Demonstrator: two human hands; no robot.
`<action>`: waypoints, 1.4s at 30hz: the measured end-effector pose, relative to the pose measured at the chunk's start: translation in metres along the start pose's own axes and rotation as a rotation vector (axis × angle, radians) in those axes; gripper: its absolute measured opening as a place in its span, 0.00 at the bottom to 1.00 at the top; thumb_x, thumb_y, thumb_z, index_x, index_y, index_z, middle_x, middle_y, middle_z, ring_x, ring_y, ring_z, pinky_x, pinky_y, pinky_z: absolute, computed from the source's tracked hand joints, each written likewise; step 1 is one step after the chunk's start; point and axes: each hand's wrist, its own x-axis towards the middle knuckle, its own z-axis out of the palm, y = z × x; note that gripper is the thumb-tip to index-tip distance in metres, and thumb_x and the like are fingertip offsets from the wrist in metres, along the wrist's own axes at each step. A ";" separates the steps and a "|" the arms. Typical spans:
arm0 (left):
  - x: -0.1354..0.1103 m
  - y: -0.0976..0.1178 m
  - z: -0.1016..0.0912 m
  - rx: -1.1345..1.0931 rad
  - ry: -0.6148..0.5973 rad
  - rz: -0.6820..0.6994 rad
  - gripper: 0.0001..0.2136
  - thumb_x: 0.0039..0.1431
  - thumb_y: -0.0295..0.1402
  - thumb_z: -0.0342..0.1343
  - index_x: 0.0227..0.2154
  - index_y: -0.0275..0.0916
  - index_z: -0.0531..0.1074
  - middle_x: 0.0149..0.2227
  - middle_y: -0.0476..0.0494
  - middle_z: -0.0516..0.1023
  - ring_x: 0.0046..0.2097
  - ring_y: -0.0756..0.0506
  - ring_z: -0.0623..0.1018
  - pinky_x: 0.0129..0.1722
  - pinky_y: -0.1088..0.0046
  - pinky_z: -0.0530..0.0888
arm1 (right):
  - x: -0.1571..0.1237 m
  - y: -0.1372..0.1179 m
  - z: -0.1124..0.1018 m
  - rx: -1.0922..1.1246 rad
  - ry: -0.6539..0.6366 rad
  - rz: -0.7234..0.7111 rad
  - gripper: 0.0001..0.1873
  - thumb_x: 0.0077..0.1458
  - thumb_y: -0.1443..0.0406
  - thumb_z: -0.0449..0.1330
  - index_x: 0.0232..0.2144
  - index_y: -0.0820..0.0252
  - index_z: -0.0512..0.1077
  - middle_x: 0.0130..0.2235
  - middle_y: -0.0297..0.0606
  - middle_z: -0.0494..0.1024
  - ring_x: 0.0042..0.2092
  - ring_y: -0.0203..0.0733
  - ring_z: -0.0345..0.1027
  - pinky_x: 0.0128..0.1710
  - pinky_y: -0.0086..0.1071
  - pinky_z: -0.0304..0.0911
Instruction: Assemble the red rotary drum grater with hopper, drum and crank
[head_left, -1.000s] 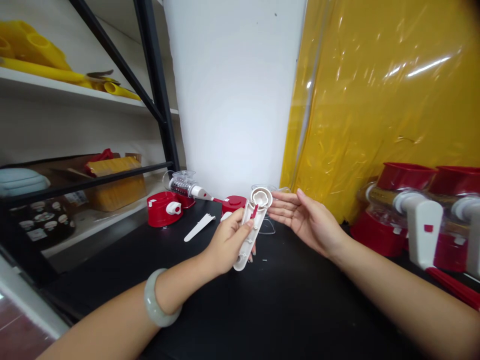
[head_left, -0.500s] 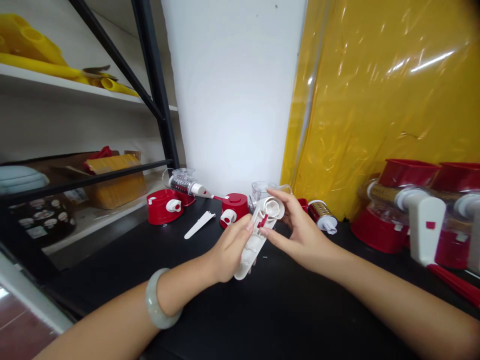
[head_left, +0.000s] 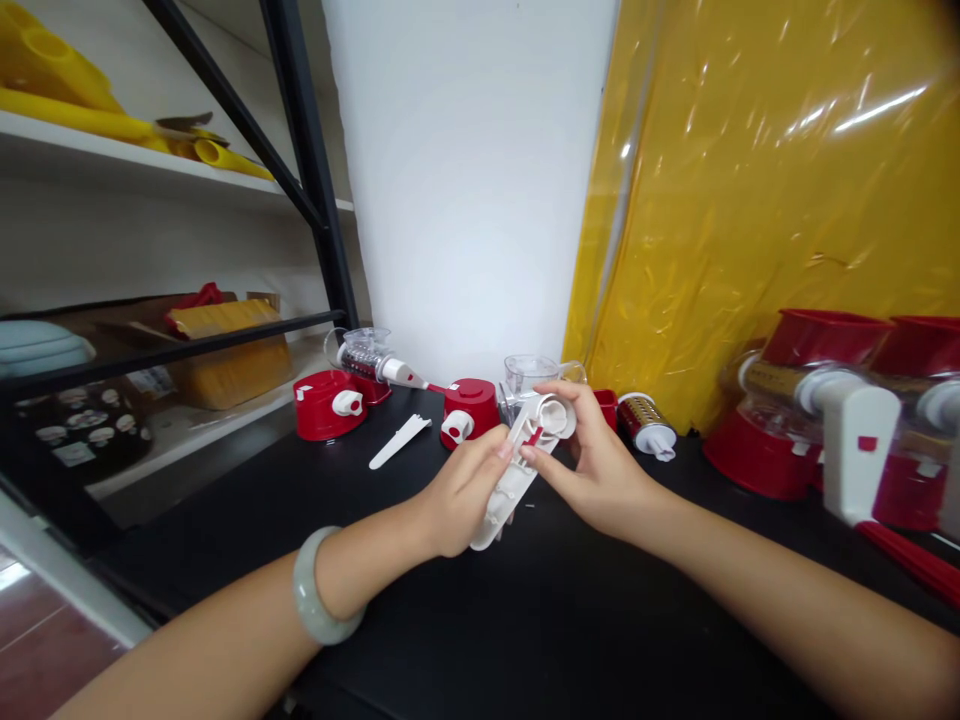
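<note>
Between my two hands is a white plastic crank handle shell (head_left: 504,505), tilted, its hollow ribbed inside facing me. A small red piece (head_left: 533,437) sits inside it near the round end. My left hand (head_left: 469,490) is closed around the shell's left side, thumb by the red piece. My right hand (head_left: 592,460) grips the round upper end, fingers over the far side and thumb close to the red piece. Beyond them stand a red grater base (head_left: 469,405) and a clear plastic housing (head_left: 529,370), the latter partly hidden by my right hand.
A flat white cover strip (head_left: 400,442) lies on the black table (head_left: 600,620). At the left are another red base (head_left: 328,408) and a grater with a crank (head_left: 367,360). A metal grating drum (head_left: 643,425) lies to the right, near assembled red graters (head_left: 780,430). Shelves (head_left: 150,140) stand at left.
Both hands keep their hold on the handle shell, with only a slight shift of it. The red piece looks slightly turned or moved, and the whole view has tipped a little.
</note>
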 end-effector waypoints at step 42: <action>0.001 0.005 -0.002 0.226 0.031 0.015 0.06 0.54 0.25 0.43 0.32 0.39 0.63 0.21 0.54 0.70 0.22 0.52 0.71 0.22 0.78 0.67 | -0.008 -0.023 -0.005 -0.357 -0.069 -0.153 0.34 0.55 0.69 0.56 0.61 0.57 0.49 0.54 0.48 0.61 0.58 0.48 0.60 0.57 0.47 0.62</action>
